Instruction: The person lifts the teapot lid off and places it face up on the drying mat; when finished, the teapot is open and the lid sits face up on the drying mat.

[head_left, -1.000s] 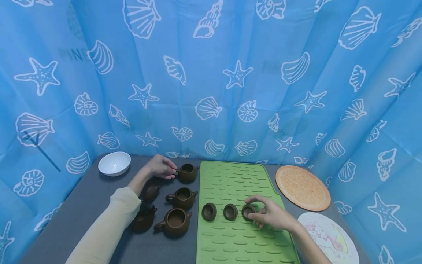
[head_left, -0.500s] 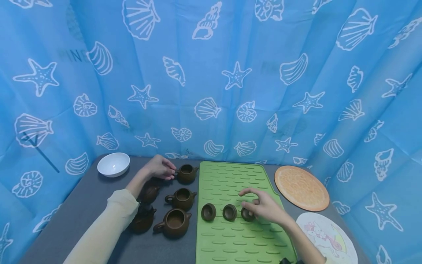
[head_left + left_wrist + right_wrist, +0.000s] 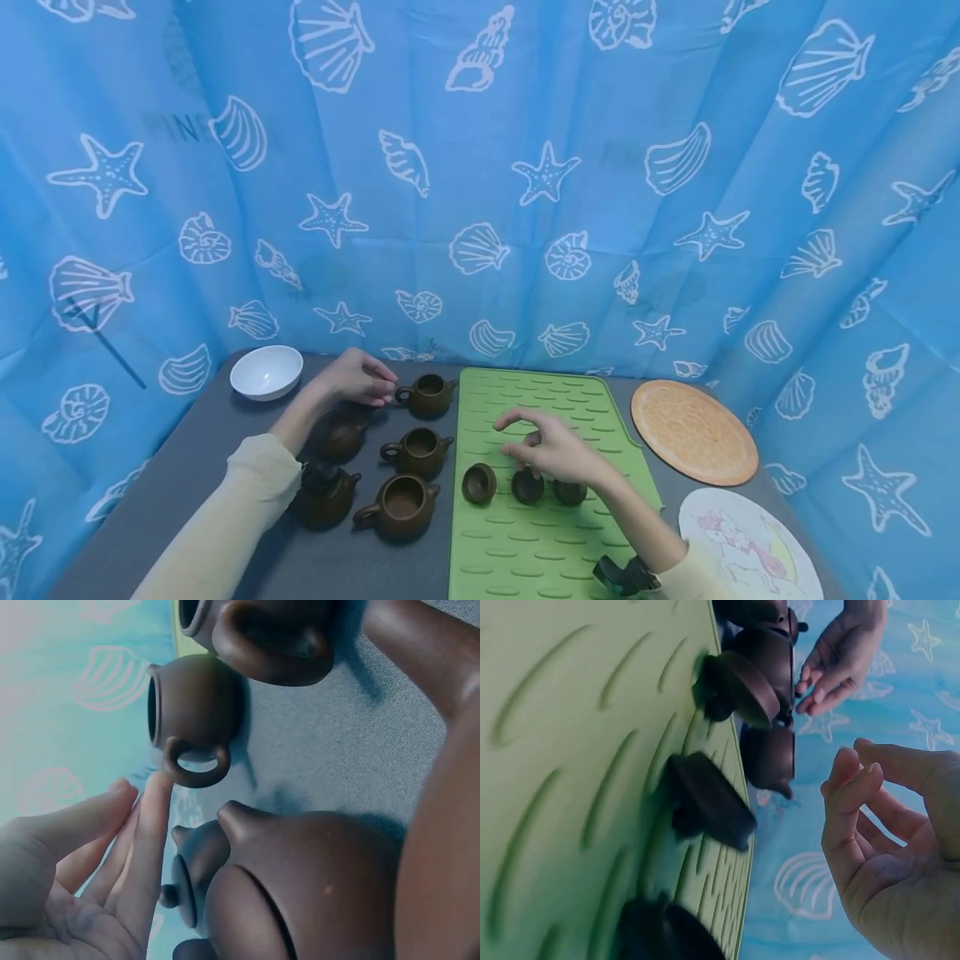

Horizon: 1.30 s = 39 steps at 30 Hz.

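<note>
My left hand (image 3: pixel 358 377) is beside the handle of the rear open brown teapot (image 3: pixel 433 408), fingers extended and holding nothing. In the left wrist view its fingertips (image 3: pixel 159 784) come right up to that handle. Two more lidless teapots, a middle one (image 3: pixel 422 468) and a front one (image 3: pixel 401 515), stand nearer in the same column. My right hand (image 3: pixel 553 448) hovers with loosely bent fingers over three upturned brown lids on the green mat: a left lid (image 3: pixel 478 483), a middle lid (image 3: pixel 527 490) and a right lid (image 3: pixel 570 494). Nothing is between its fingers.
Under my left forearm are two lidded teapots, a rear one (image 3: pixel 342 439) and a nearer one (image 3: pixel 327 502). A white bowl (image 3: pixel 267 372) stands at the back left. Right of the green mat (image 3: pixel 491 392) lie an orange round mat (image 3: pixel 695 432) and a white printed one (image 3: pixel 753 542). A blue curtain (image 3: pixel 465 183) hangs behind.
My right hand has let go of the right lid, risen and moved left over the lids. My left hand has drawn slightly left from the rear teapot's handle.
</note>
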Tool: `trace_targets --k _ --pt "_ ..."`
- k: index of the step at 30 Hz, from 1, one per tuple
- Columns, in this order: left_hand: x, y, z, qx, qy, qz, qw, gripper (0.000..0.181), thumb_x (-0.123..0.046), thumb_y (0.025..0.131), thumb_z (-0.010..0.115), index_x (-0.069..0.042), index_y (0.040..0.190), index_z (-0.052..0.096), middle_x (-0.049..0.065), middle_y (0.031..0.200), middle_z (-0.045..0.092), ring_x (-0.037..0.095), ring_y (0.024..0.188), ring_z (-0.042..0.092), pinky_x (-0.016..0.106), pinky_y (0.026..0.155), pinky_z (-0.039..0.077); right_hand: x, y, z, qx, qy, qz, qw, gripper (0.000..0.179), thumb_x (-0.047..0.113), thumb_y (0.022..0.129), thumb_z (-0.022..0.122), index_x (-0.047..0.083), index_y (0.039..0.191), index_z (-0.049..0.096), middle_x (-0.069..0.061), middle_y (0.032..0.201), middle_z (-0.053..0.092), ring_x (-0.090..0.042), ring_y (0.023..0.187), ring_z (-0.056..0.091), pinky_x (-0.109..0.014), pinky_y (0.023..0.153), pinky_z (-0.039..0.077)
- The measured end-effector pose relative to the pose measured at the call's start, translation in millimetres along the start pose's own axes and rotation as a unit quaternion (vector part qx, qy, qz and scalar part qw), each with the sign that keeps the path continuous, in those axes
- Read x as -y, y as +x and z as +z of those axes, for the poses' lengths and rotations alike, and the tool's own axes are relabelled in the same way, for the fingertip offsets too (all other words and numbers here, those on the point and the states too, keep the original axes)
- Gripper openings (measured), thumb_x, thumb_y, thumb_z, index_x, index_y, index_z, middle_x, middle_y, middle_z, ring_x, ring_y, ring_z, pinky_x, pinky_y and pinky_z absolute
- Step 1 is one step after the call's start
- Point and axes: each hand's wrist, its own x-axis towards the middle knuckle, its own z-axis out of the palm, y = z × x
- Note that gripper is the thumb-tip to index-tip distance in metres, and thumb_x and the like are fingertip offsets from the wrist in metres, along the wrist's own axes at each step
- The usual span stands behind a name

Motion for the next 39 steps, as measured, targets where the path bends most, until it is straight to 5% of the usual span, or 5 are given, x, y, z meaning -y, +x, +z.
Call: trace_targets --k 4,11,21,28,39 --pt "-3.1 -7.6 -2.4 0.009 0.013 0.008 0.9998 0.028 -0.006 0.106 0.068 0.011 0.129 0.07 0.028 0.114 0.078 0.031 0.096 0.081 0.042 0.087 0.07 5.4 16.2 6.5 0.014 -0.007 -0.015 0.9998 0.033 0.019 0.108 0.069 0.008 0.139 0.065 -0.024 0.078 0.072 -0.024 0.055 0.06 -0.031 0.05 0.05" --pt "-16.6 -20.8 -14.9 0.029 0.037 0.026 0.9985 0.03 -0.013 0.108 0.066 0.008 0.131 0.07 0.028 0.12 0.076 0.033 0.103 0.079 0.043 0.091 0.069 19.2 44.2 16.8 0.033 -0.016 -0.046 0.9983 0.03 0.015 0.108 0.067 0.006 0.136 0.065 -0.027 0.143 0.064 -0.036 0.076 0.075 -0.049 0.063 0.062" --pt "2.9 -28.3 -51.6 -0.006 0.057 0.027 0.998 0.034 -0.013 0.109 0.065 0.011 0.133 0.068 0.029 0.121 0.076 0.031 0.102 0.078 0.046 0.092 0.069 44.7 88.4 34.5 0.051 0.004 -0.069 0.9963 0.028 0.01 0.106 0.068 0.0 0.133 0.066 -0.026 0.132 0.066 -0.046 0.08 0.073 -0.067 0.072 0.063" --pt "23.9 -30.0 -67.1 -0.017 0.088 0.002 0.996 0.032 -0.012 0.109 0.064 0.011 0.131 0.069 0.031 0.123 0.074 0.039 0.111 0.076 0.048 0.093 0.068 55.6 122.5 48.0 0.046 0.022 -0.058 0.997 0.031 0.009 0.106 0.069 -0.003 0.134 0.066 -0.022 0.123 0.071 -0.013 0.075 0.072 -0.044 0.067 0.068" --pt "43.2 -26.6 -72.6 -0.031 0.083 -0.05 0.9948 0.032 -0.007 0.107 0.065 0.011 0.132 0.068 0.032 0.124 0.073 0.039 0.108 0.077 0.043 0.088 0.069 73.7 179.4 74.0 0.024 0.069 -0.007 0.9973 0.033 0.01 0.106 0.068 -0.004 0.136 0.066 -0.018 0.123 0.071 -0.023 0.085 0.075 -0.044 0.076 0.07"
